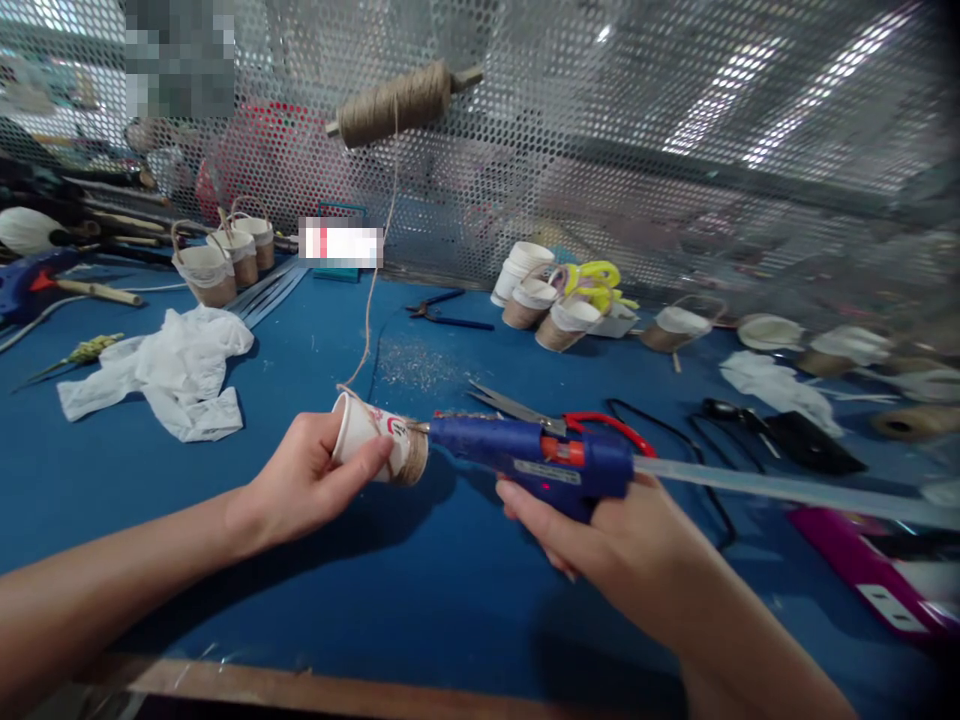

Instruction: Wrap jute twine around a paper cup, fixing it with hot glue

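1. Space lies open on the blue tabletop [225,570] across the lower middle of the frame, below both hands. Its wooden front edge [300,690] runs along the bottom left.
2. At centre left a crumpled white cloth [172,375] lies well apart from the left hand [304,485]. Steel scissors with red handles [525,410] lie just behind the gun. Black cords and a flat magenta box [877,575] crowd the lower right.
3. A perforated metal screen [675,110] closes the back across the top of the frame, with finished twine-wrapped cups [555,315] standing near its foot.
4. Just left of centre, raised off the tabletop, is a white paper cup [367,440] with brown jute twine wound round its base end. The left hand's fingers curl around its far side and the thumb presses along its near side, a closed grip at the cup's bare white half.
5. The cup lies on its side, with its long axis running left to right and dipping slightly rightward. Its open mouth faces upper left and its wrapped base faces right.
6. A loose strand of twine [373,290] rises from the cup to a jute spool on a wooden rod [397,105] at the screen, top centre.
7. The right hand [607,545] is closed under and around the handle of a blue hot glue gun [540,455]. The gun's long axis is nearly level and its nozzle points left, its tip touching the cup's twine-wrapped end.
8. A clear glue stick [780,488] juts from the gun's rear towards the right edge.
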### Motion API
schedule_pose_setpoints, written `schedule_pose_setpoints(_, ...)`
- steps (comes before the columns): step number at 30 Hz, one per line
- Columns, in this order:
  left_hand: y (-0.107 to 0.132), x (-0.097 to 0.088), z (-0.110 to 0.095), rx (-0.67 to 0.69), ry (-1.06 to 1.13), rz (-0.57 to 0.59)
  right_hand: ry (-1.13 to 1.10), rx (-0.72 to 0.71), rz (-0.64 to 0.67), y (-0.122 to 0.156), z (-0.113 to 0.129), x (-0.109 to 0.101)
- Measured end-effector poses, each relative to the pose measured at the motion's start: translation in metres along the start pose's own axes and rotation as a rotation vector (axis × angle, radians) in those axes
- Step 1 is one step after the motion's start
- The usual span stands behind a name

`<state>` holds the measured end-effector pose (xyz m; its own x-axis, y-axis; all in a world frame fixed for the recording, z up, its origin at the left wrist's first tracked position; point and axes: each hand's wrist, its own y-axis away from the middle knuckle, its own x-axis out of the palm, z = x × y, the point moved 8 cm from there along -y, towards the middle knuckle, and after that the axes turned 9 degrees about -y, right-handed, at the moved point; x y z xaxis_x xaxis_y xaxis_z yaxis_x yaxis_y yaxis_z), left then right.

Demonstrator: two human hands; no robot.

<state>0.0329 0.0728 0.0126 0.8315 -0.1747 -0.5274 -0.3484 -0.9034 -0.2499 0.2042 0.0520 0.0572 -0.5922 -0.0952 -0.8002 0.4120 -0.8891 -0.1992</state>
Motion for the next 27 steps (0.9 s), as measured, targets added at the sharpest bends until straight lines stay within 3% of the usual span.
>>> schedule_pose_setpoints(4,-0.001,-0.001,-0.001,0.022,-0.024,-0.005,-0.412,0.298,0.114,-0.009,-0.023,0.012)
schedule_pose_setpoints(6,0.0,0.0,0.0,0.024,-0.019,0.006,-0.557,0.374,0.049,-0.018,-0.037,0.007)
schedule_pose_setpoints(9,0.0,0.002,0.003,0.009,-0.008,0.026,-0.489,0.504,-0.173,-0.034,-0.072,-0.014)
schedule_pose_setpoints(11,0.001,0.002,0.005,-0.002,0.0,0.031,-0.418,0.577,-0.243,-0.046,-0.098,-0.021)
schedule_pose_setpoints(15,0.002,0.003,0.007,-0.008,-0.002,0.038,-0.319,0.73,-0.257,-0.066,-0.145,-0.019)
schedule_pose_setpoints(18,0.003,0.005,0.006,0.007,-0.013,0.062,-0.267,0.781,-0.224,-0.076,-0.163,-0.012)
schedule_pose_setpoints(23,0.002,0.006,0.003,0.045,-0.077,0.047,-0.152,0.757,-0.219,-0.084,-0.162,-0.015)
schedule_pose_setpoints(27,0.002,0.005,-0.005,0.116,-0.115,0.028,-0.188,0.61,-0.139,-0.088,-0.119,-0.006)
